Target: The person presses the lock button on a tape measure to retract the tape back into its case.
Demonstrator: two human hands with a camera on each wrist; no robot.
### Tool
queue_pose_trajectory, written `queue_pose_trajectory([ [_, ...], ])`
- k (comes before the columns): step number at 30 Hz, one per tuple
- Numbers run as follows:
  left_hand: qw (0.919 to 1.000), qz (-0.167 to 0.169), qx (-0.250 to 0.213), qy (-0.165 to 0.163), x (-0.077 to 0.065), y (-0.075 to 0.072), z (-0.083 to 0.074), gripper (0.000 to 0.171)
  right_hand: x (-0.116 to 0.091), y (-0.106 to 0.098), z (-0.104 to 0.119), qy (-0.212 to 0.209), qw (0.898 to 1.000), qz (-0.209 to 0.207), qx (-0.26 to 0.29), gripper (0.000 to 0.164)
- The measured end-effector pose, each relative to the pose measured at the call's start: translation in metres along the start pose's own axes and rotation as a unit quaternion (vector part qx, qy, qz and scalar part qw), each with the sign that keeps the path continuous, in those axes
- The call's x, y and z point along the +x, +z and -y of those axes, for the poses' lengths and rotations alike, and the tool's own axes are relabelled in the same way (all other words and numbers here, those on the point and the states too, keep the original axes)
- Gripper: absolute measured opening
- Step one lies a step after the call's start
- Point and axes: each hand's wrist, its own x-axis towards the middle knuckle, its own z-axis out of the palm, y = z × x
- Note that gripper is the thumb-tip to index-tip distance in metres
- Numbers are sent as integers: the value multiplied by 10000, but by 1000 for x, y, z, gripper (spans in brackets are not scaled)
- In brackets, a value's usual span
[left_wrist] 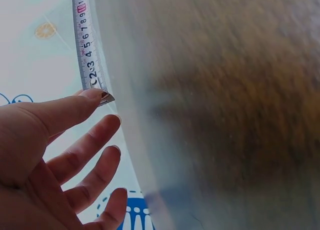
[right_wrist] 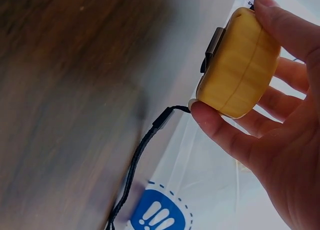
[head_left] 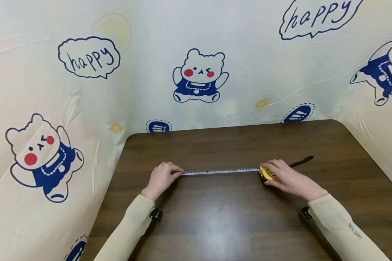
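A tape measure (head_left: 269, 173) with a yellow case is in my right hand (head_left: 285, 179), whose thumb and fingers grip it. From the case a white blade (head_left: 220, 171) with printed numbers runs out leftward across the table. My left hand (head_left: 163, 177) pinches the blade's free end between thumb and forefinger; the metal end hook (left_wrist: 106, 98) shows beside the thumb in the left wrist view, the other fingers spread loosely. In the right wrist view the yellow case (right_wrist: 242, 65) has a black clip (right_wrist: 214, 46) on one face, and a black wrist strap (right_wrist: 132, 165) trails from it.
The dark brown wooden table (head_left: 215, 210) has rounded far corners. A pale cloth (head_left: 143, 83) with bears and "happy" bubbles hangs behind it and along both sides. Black wrist cameras sit at both sleeves, the left camera (head_left: 156, 214) and the right camera (head_left: 306, 212).
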Motion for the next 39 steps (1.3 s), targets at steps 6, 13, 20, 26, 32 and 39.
queue_pose_trajectory([
  [6,10000,11,-18,-20,1,0,-2,9,2,1,2,20,10000,10,7,54],
  [13,10000,1,-33,-7,1,1,-5,9,5,1,4,2,10000,21,40,54],
  [20,10000,16,-75,8,3,2,-10,9,7,3,6,-14,10000,23,41,54],
  [26,9999,3,-117,17,4,4,-12,9,9,4,7,-88,10000,-11,-2,54],
  [32,9999,11,-130,63,6,7,-17,9,11,5,9,-73,10000,21,30,54],
  [39,9997,-10,-122,191,9,10,-22,8,14,7,13,-34,9999,84,89,53],
])
